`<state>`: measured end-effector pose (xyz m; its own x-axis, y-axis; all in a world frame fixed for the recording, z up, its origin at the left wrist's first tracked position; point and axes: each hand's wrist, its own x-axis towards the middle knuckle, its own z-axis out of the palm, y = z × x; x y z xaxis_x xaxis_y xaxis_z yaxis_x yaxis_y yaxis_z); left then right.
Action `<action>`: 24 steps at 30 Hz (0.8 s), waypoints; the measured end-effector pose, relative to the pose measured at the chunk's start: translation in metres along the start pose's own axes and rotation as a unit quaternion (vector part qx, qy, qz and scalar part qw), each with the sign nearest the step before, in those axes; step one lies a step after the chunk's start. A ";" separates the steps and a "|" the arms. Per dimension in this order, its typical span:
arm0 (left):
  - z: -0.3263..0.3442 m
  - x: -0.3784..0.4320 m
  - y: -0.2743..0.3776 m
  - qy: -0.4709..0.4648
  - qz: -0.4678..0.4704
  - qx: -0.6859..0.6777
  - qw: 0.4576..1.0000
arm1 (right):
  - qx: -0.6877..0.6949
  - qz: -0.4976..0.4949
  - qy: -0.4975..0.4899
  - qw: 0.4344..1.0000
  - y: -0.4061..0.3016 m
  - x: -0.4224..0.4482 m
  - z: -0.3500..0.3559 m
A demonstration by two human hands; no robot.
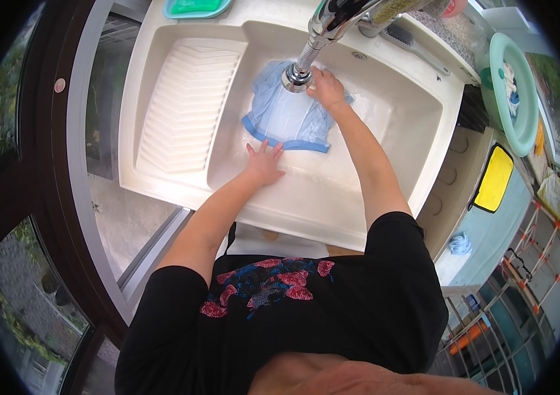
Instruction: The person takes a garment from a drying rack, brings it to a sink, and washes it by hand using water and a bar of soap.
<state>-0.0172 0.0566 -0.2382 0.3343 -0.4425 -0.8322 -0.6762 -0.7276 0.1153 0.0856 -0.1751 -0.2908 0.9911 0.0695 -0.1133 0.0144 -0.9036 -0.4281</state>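
A light blue cloth garment [292, 116] with a darker blue band lies spread on the floor of a white laundry sink [398, 118]. My left hand [265, 165] rests with fingers apart at the band's near edge, its fingertips touching or just beside the cloth. At the garment's far right side is my right hand [327, 89], beside the spout of a chrome faucet [297, 76]. Part of the cloth is hidden under the spout and my right hand. Whether the right fingers grip the cloth cannot be made out.
A ribbed washboard slope [188, 106] fills the sink's left side. Green soap [196, 5] sits in a dish at the far left rim. A grey brush [413, 47] lies on the back right rim. Rightward are a green basin [494, 94] with cloths and a yellow cloth [493, 177].
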 end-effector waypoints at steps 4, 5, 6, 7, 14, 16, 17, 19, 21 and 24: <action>0.009 -0.009 -0.008 0.000 -0.010 -0.016 1.000 | 0.050 -0.041 -0.007 0.998 -0.043 -0.045 0.020; 0.008 -0.010 -0.009 0.001 -0.012 -0.019 1.000 | 0.060 -0.082 -0.076 0.992 -0.065 -0.075 0.035; 0.006 -0.009 -0.009 -0.001 -0.007 -0.017 1.000 | 0.069 -0.106 -0.071 0.989 -0.069 -0.082 0.038; 0.004 -0.008 -0.010 -0.004 -0.003 -0.016 1.000 | 0.079 -0.132 -0.068 0.986 -0.070 -0.083 0.041; 0.009 -0.001 -0.005 0.034 -0.007 0.011 0.999 | 0.029 -0.041 -0.002 0.999 -0.039 -0.037 0.019; 0.002 -0.009 -0.008 -0.014 -0.006 0.000 1.000 | 0.048 -0.100 -0.073 0.991 -0.063 -0.081 0.038; 0.003 -0.009 -0.008 -0.014 -0.008 0.000 1.000 | 0.056 -0.119 -0.075 0.988 -0.067 -0.087 0.044; 0.004 -0.003 -0.004 0.031 0.004 0.043 0.999 | 0.021 -0.069 -0.011 0.997 -0.030 -0.033 0.020; 0.006 -0.002 -0.001 0.030 0.014 0.041 0.999 | 0.003 0.032 0.000 0.999 -0.012 -0.001 0.002; 0.006 -0.002 -0.004 0.031 0.013 0.031 0.999 | 0.010 0.003 0.019 1.000 -0.024 -0.026 0.022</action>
<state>-0.0195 0.0632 -0.2401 0.3543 -0.4932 -0.7945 -0.7236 -0.6828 0.1011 0.0563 -0.1457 -0.2974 0.9955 0.0478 -0.0823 0.0061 -0.8949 -0.4463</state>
